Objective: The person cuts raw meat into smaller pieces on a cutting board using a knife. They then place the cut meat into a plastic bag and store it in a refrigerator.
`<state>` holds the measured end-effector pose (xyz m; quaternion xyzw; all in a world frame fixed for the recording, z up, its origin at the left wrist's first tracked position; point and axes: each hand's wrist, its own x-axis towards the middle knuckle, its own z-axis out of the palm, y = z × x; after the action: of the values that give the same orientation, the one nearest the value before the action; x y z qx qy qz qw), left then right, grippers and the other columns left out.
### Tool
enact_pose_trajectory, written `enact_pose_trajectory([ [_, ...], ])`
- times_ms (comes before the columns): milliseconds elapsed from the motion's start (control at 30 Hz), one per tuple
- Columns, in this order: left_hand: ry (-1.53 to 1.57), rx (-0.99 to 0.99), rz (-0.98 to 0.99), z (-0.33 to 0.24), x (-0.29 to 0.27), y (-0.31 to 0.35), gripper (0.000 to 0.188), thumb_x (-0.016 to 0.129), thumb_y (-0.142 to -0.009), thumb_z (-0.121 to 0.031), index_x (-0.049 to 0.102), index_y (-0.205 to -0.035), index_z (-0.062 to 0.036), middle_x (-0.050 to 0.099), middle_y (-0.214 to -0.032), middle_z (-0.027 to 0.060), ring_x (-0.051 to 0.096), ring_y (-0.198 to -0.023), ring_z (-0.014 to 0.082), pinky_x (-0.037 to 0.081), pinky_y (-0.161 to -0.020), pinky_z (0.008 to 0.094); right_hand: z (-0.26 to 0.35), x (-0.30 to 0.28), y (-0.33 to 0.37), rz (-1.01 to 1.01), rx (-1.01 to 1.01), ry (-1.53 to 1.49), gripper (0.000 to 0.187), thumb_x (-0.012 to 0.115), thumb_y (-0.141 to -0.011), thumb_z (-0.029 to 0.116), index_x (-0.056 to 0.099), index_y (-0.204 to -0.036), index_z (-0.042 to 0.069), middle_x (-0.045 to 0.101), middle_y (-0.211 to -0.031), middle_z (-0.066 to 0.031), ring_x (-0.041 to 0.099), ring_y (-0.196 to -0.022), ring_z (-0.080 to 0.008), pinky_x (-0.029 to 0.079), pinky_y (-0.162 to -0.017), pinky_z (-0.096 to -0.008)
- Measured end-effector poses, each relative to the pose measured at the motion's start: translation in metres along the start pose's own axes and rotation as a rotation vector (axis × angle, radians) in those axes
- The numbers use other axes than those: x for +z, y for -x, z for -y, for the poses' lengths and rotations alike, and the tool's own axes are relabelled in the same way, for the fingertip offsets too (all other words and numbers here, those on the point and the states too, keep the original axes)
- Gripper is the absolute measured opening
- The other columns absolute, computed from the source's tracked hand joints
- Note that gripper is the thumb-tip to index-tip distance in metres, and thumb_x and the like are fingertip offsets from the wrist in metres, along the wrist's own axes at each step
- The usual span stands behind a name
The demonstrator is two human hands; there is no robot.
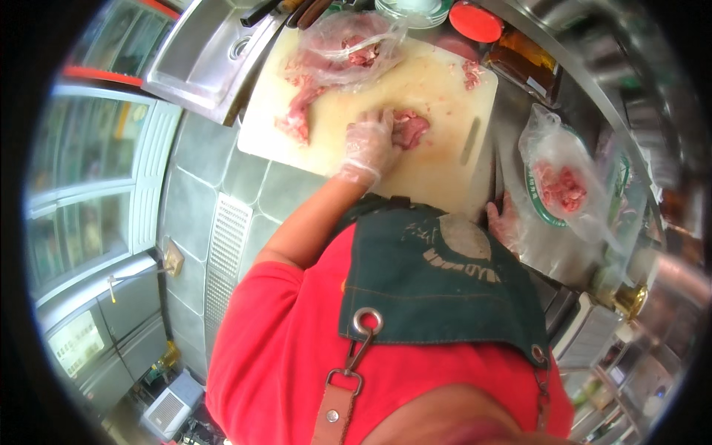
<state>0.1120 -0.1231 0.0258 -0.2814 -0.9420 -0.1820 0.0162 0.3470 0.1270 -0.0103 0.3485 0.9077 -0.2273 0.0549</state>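
My left hand (371,144), in a clear plastic glove, reaches over a cream cutting board (423,167). Its fingers are bent and closed on the left side of a piece of raw meat (410,130). At the board's lower right, my right hand (506,224) shows beside my green apron, which hides part of it. The fingers seen there look spread and hold nothing visible. Toward the board's far left lies a longer strip of raw meat (298,115). Beyond it sits a clear plastic bag (326,48) with more meat, and small scraps (472,74) lie at the far right corner.
On the right of the metal counter, a clear plastic bag of cut meat (561,189) rests on a green-rimmed plate. A steel sink (196,55) is at the far left. Behind the board are stacked plates (415,13), a red lid (476,22) and an amber-filled container (525,63).
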Motion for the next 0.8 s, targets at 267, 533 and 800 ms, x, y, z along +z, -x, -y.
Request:
enact_pose_trajectory([
  [267, 0.452, -0.261, 0.061, 0.009, -0.032, -0.026, 0.026, 0.062, -0.079, -0.011, 0.066, -0.104, -0.0057, 0.066, -0.101, 0.0191, 0.063, -0.098, 0.0337, 0.05, -0.082, 0.0408, 0.002, -0.007, 0.002, 0.023, -0.005, -0.054, 0.065, 0.057, -0.087, 0.037, 0.042, -0.139, 0.0, 0.056, -0.124, -0.0272, 0.055, -0.113, -0.0426, 0.044, -0.098, -0.0456],
  [533, 0.459, 0.032, -0.07, 0.072, -0.108, -0.054, 0.028, 0.059, -0.08, 0.002, 0.07, -0.103, -0.0088, 0.068, -0.1, 0.0095, 0.065, -0.08, 0.0184, 0.053, -0.065, 0.0316, 0.002, -0.004, 0.003, -0.002, -0.029, -0.04, 0.063, 0.056, -0.088, 0.037, 0.043, -0.138, 0.002, 0.058, -0.122, -0.0257, 0.056, -0.111, -0.0415, 0.045, -0.096, -0.0455],
  [800, 0.493, -0.253, -0.138, 0.091, -0.121, -0.15, 0.038, 0.055, -0.083, -0.008, 0.063, -0.12, -0.0117, 0.065, -0.115, 0.0165, 0.061, -0.108, 0.0285, 0.048, -0.093, 0.033, 0.005, -0.008, 0.009, -0.062, -0.041, -0.069, 0.062, 0.056, -0.087, 0.038, 0.042, -0.138, 0.006, 0.062, -0.112, -0.0258, 0.06, -0.102, -0.0431, 0.047, -0.089, -0.049],
])
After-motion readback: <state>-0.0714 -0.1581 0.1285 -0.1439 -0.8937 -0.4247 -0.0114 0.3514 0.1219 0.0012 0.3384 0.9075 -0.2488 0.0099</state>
